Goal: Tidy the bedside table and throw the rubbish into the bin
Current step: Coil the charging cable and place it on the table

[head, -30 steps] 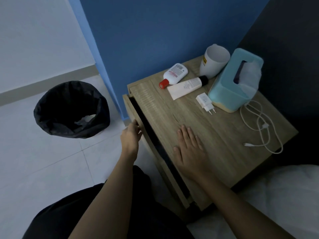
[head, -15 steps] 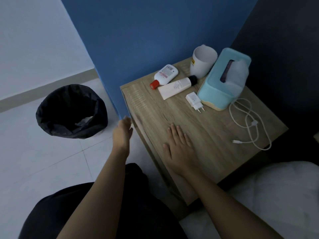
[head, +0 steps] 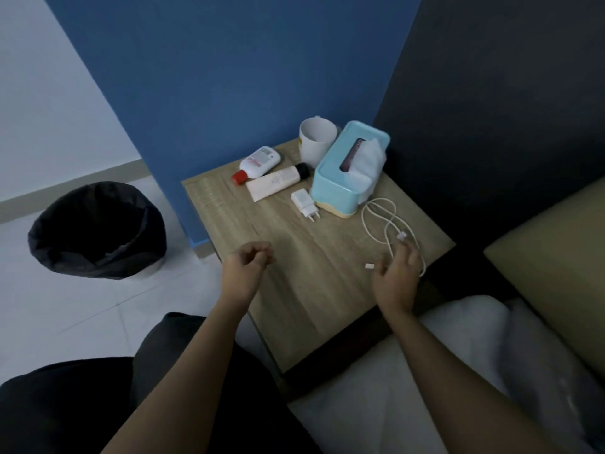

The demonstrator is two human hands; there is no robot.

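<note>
The wooden bedside table [head: 294,257] carries a white cup [head: 316,142], a teal tissue box [head: 340,185], a white bottle with a red cap [head: 258,163], a white tube with a black cap [head: 278,185], a white charger plug [head: 306,203] and a loose white cable [head: 376,221]. My right hand [head: 396,276] hovers over the near end of the cable with fingers apart, fingertips touching it. My left hand [head: 245,270] is above the table's left front edge, fingers curled in, holding nothing. The bin [head: 95,231], lined with a black bag, stands on the floor to the left.
A blue wall panel rises behind the table, and a dark panel lies to its right. White bedding [head: 425,371] and a tan headboard edge [head: 550,257] lie at the right. White floor tiles surround the bin. My dark-clothed lap fills the bottom left.
The table's drawer, open a second ago, is now shut. My left hand left the drawer front and rose over the table edge. My right hand lifted off the tabletop and moved right onto the cable.
</note>
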